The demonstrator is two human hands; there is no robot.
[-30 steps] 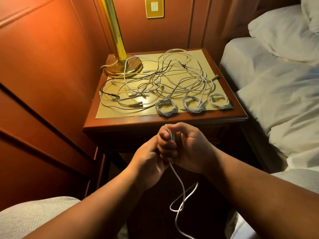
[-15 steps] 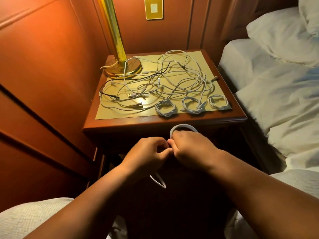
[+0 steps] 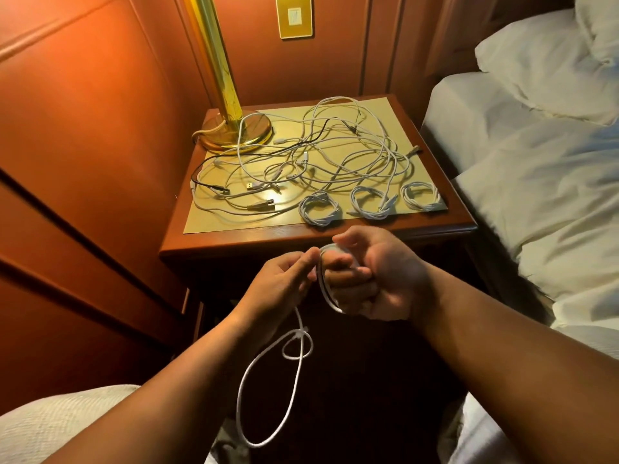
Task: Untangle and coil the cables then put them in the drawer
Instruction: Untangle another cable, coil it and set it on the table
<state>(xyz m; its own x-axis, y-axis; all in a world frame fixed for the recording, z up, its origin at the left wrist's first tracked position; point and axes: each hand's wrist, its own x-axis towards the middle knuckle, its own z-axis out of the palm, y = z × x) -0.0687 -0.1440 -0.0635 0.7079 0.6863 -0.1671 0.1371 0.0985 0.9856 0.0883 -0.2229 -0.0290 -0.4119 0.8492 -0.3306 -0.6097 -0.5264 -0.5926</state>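
A white cable (image 3: 321,283) is wound around the curled fingers of the right hand (image 3: 371,276) and guided by the pinching left hand (image 3: 284,279). Three finished coils (image 3: 368,204) are lined up beside a tangled heap (image 3: 318,155) on the nightstand (image 3: 234,239); no drawer is seen opened.

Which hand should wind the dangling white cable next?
The left hand, probably. It already pinches the white cable just above the hanging loop, while the right hand has the finished turns wrapped around its fingers and should just hold them.
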